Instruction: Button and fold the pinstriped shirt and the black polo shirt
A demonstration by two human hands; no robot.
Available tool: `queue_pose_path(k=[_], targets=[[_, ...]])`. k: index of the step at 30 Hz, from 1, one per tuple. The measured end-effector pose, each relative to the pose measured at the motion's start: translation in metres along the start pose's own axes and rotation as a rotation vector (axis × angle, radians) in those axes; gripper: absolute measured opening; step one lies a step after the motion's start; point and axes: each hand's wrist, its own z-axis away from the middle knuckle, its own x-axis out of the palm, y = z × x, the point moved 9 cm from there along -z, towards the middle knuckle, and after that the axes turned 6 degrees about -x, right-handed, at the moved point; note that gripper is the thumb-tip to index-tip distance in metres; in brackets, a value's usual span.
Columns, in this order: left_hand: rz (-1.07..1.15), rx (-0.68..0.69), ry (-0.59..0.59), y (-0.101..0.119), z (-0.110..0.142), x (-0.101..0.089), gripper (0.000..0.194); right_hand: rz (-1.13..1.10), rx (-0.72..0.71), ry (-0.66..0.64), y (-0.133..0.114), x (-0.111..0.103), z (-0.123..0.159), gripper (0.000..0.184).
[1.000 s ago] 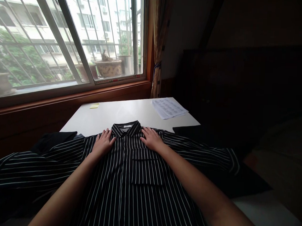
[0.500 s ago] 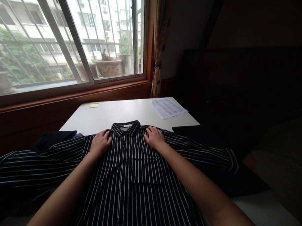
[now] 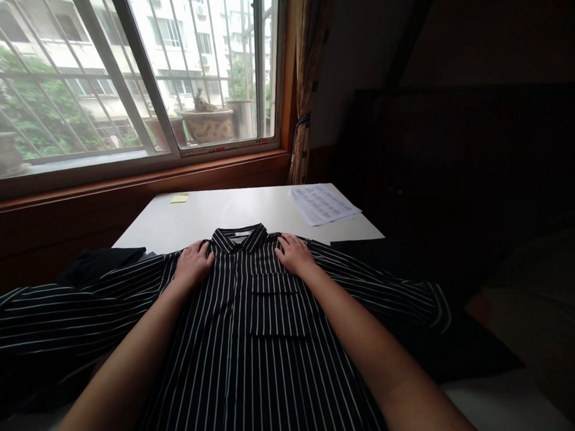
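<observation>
White counter (image 3: 221, 209): carries everything below; glossy-looking, so cloth may skid if pushed from one side.

Striped shirt (image 3: 233, 359): front up on counter, collar (image 3: 256, 238) toward far edge, sleeves spread both ways. Main risk: uneven pull at the shoulders, which would skew the front and crease it.

Right dark cloth (image 3: 472, 350): right sleeve appears to lie over it; friction could drag both together. Left dark cloth (image 3: 105, 261): same concern, dim there.

Printed sheets (image 3: 325, 204): beyond the right shoulder, apart; a forward sweep could shift them.

Left grip (image 3: 192, 263), right grip (image 3: 295, 254): one at each shoulder, touching, fingers bent. Cannot tell whether fabric is pinched or merely pressed; if pressed, fingers could slip.

Yellow note (image 3: 179, 198): well clear, least exposed.
</observation>
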Motion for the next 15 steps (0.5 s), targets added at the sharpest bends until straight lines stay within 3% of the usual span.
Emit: queue_pose_path(k=[7,15], targets=[[-0.005,0.025,-0.012,-0.003,0.004,0.003,0.060,-0.004,-0.020,-0.032,0.005,0.005,0.005,0.055],[0.012,-0.002,0.029,-0.015,0.023,-0.009,0.057,0.091,-0.022,0.049,0.004,-0.018,0.021,0.043]])
